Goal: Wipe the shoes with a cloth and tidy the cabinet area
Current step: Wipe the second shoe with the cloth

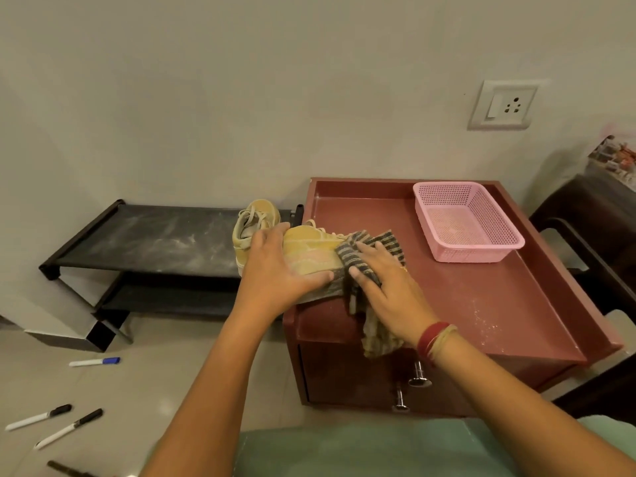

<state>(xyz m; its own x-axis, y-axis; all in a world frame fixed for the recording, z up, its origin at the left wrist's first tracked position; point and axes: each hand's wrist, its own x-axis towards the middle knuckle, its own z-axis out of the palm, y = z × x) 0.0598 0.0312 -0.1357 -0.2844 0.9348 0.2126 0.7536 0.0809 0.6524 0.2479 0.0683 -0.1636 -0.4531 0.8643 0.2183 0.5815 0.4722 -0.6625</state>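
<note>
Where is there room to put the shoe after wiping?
Shoe rack's top shelf: bare left of the other shoe. Cabinet top: bare between the pink basket and the front edge. Crowded at the cabinet's front left, where the left hand grips the shoe and the right hand holds the cloth.

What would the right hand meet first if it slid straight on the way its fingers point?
The yellow shoe under the striped cloth, which the left hand grips on the cabinet top. Beyond the shoe, depth is unclear.
</note>
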